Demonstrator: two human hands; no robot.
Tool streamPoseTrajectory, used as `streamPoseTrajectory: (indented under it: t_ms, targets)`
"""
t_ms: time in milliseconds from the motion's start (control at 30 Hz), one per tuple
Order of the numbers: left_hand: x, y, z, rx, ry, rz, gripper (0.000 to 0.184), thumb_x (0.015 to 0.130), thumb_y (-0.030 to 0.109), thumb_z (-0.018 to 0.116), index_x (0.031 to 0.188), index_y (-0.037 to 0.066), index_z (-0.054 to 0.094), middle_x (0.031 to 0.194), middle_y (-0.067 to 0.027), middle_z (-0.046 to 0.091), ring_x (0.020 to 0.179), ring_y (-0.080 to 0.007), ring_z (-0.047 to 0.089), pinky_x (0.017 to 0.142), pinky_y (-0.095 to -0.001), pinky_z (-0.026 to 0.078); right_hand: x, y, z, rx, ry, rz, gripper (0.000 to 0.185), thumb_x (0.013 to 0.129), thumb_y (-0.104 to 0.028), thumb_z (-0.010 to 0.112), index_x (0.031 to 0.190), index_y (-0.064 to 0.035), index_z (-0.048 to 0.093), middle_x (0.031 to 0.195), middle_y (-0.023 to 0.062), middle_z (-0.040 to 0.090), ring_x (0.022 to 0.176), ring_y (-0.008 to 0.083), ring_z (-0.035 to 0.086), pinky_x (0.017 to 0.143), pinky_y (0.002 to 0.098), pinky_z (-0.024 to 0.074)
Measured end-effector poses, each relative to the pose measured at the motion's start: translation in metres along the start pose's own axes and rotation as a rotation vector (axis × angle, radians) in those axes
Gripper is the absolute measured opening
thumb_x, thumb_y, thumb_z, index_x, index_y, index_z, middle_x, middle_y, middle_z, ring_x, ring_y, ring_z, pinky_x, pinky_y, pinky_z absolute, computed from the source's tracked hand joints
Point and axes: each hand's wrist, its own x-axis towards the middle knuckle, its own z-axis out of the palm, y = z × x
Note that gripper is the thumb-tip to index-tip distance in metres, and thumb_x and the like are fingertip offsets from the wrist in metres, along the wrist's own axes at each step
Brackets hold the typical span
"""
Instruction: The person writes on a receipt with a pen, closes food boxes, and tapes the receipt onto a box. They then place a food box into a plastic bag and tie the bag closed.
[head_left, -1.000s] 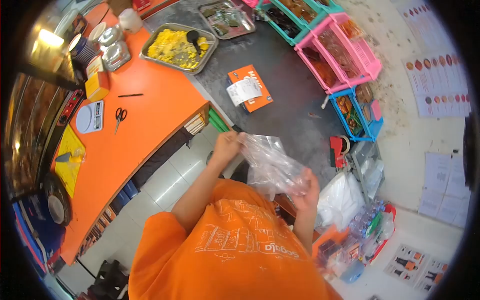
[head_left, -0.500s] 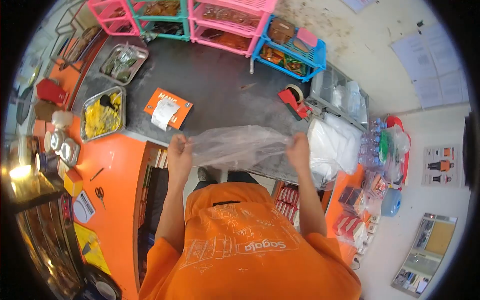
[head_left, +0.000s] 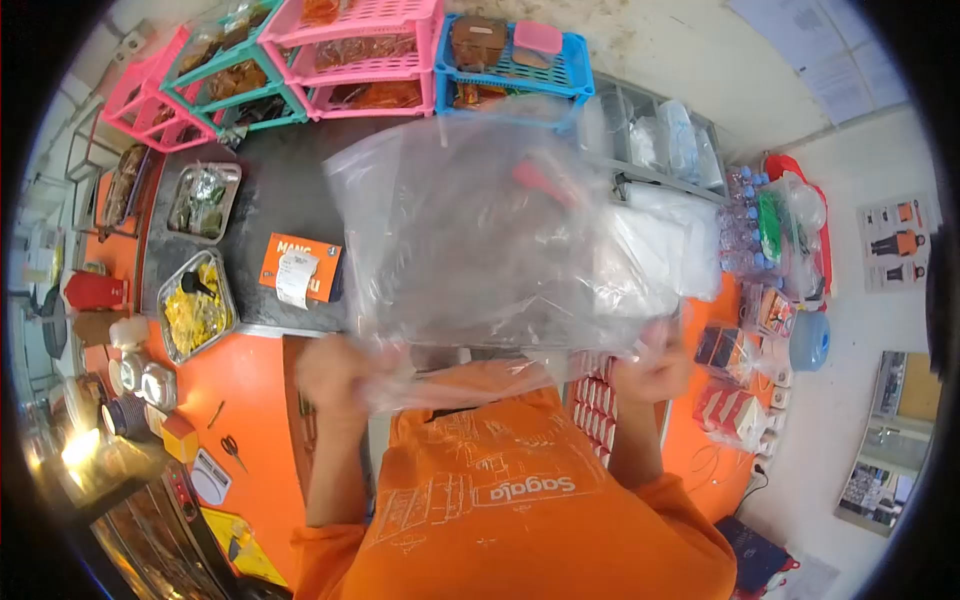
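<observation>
A large clear plastic bag [head_left: 450, 240] billows out over the dark counter, its near edge stretched between my hands. My left hand [head_left: 340, 375] is closed on the bag's left corner, blurred by motion. On the other side my right hand [head_left: 655, 365] grips the right corner. Through the film a red tape dispenser [head_left: 545, 183] shows faintly. Beside the bag, to the left, lies an orange box [head_left: 318, 260] with a white receipt [head_left: 296, 278] on it. A stack of white plastic bags [head_left: 690, 240] lies to the right, partly behind the clear bag.
Metal trays, one with yellow food [head_left: 195, 325] and one with wrapped items [head_left: 203, 205], stand at left. Pink racks [head_left: 375, 100] and a blue rack [head_left: 560, 75] line the back. Scissors [head_left: 233, 452] and a scale [head_left: 210, 477] lie on the orange counter; water bottles [head_left: 740, 220] stand right.
The bag has gone from a slack, bunched strip to a wide, air-filled sheet over the counter. Both hands have moved nearer my body and slightly apart. The camera view has shifted.
</observation>
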Motion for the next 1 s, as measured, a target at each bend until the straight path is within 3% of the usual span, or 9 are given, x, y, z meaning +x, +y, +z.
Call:
streamPoseTrajectory:
  t_ms: [67, 133, 267, 433, 500, 667, 767, 867, 1000]
  targets:
    - [-0.024, -0.027, 0.05, 0.256, -0.586, -0.365, 0.016, 0.075, 0.006, 0.067, 0.089, 0.007, 0.06, 0.075, -0.017, 0.064, 0.07, -0.0363, 0.062, 0.061, -0.0414, 0.049, -0.012, 0.036, 0.008, -0.069, -0.078, -0.182, 0.009, 0.071, 0.002, 0.062, 0.078, -0.004, 0.062, 0.064, 0.014, 0.06, 0.059, 0.0311, 0.059, 0.056, 0.0389, 0.0474]
    - [-0.037, -0.043, 0.065, 0.245, -0.663, -0.431, 0.02, 0.074, 0.004, 0.066, 0.093, 0.006, 0.06, 0.08, -0.0154, 0.064, 0.072, -0.0345, 0.063, 0.062, -0.0405, 0.049, -0.091, 0.118, 0.027, -0.327, -0.788, 0.376, 0.008, 0.072, 0.001, 0.062, 0.078, -0.0043, 0.063, 0.073, 0.0099, 0.063, 0.062, 0.0252, 0.06, 0.058, 0.0348, 0.048]
    - [-0.014, -0.016, 0.052, 0.132, -0.426, -0.487, 0.025, 0.073, 0.004, 0.064, 0.098, 0.004, 0.061, 0.088, -0.016, 0.065, 0.08, -0.0344, 0.063, 0.065, -0.0409, 0.051, -0.05, 0.059, -0.018, 0.098, 0.016, 0.385, 0.01, 0.077, -0.005, 0.061, 0.086, -0.004, 0.062, 0.087, 0.0121, 0.066, 0.071, 0.0274, 0.063, 0.061, 0.0384, 0.0486]
    - [-0.082, -0.044, 0.075, 0.152, -0.579, -0.36, 0.017, 0.074, 0.009, 0.066, 0.089, 0.001, 0.066, 0.081, -0.0149, 0.06, 0.072, -0.0361, 0.059, 0.064, -0.039, 0.049, -0.078, 0.095, -0.011, -0.453, -0.738, 0.831, 0.032, 0.094, -0.026, 0.048, 0.117, -0.008, 0.06, 0.112, 0.0216, 0.061, 0.102, 0.0363, 0.059, 0.092, 0.037, 0.0467]
    - [-0.109, -0.05, 0.091, -0.034, -0.617, -0.402, 0.017, 0.069, 0.014, 0.073, 0.081, 0.003, 0.07, 0.077, -0.0133, 0.06, 0.069, -0.0347, 0.057, 0.061, -0.0379, 0.049, -0.103, 0.097, -0.012, -0.23, -1.111, 0.291, 0.036, 0.097, -0.024, 0.045, 0.128, -0.0081, 0.056, 0.114, 0.0233, 0.061, 0.111, 0.0339, 0.055, 0.102, 0.0366, 0.0398]
    - [-0.091, -0.054, 0.11, -0.533, -0.851, -0.724, 0.026, 0.073, 0.009, 0.071, 0.098, 0.004, 0.07, 0.094, -0.0105, 0.068, 0.084, -0.0204, 0.065, 0.07, -0.0355, 0.051, -0.062, 0.019, -0.001, 1.179, -1.0, 0.281, 0.037, 0.095, -0.023, 0.054, 0.123, 0.001, 0.056, 0.084, 0.0137, 0.065, 0.095, 0.0244, 0.06, 0.091, 0.039, 0.045]
    - [-0.088, -0.061, 0.1, -0.775, -0.818, -1.196, 0.034, 0.08, 0.005, 0.062, 0.114, 0.003, 0.064, 0.103, -0.0095, 0.067, 0.098, -0.0175, 0.062, 0.08, -0.0332, 0.049, -0.057, 0.034, -0.007, 1.311, -0.443, 0.687, 0.034, 0.092, -0.024, 0.057, 0.115, 0.0007, 0.058, 0.085, 0.0149, 0.065, 0.093, 0.0252, 0.061, 0.088, 0.039, 0.0457]
    - [-0.101, -0.058, 0.066, -1.493, -0.359, -1.575, 0.047, 0.086, 0.001, 0.053, 0.132, 0.003, 0.049, 0.111, -0.0104, 0.063, 0.102, -0.0222, 0.06, 0.084, -0.033, 0.048, -0.037, 0.074, -0.022, 1.174, 0.106, 0.984, 0.031, 0.09, -0.026, 0.061, 0.107, 0.0004, 0.059, 0.086, 0.016, 0.064, 0.092, 0.026, 0.061, 0.084, 0.039, 0.0464]
    - [-0.04, 0.003, 0.074, -1.701, -0.185, -1.474, 0.049, 0.086, 0.0, 0.053, 0.134, 0.003, 0.046, 0.113, -0.0109, 0.061, 0.097, -0.0232, 0.061, 0.082, -0.0334, 0.049, -0.01, 0.124, -0.028, 0.807, -0.035, 1.223, 0.03, 0.086, -0.028, 0.066, 0.096, 0.0, 0.062, 0.087, 0.0176, 0.064, 0.09, 0.027, 0.061, 0.079, 0.0389, 0.0473]
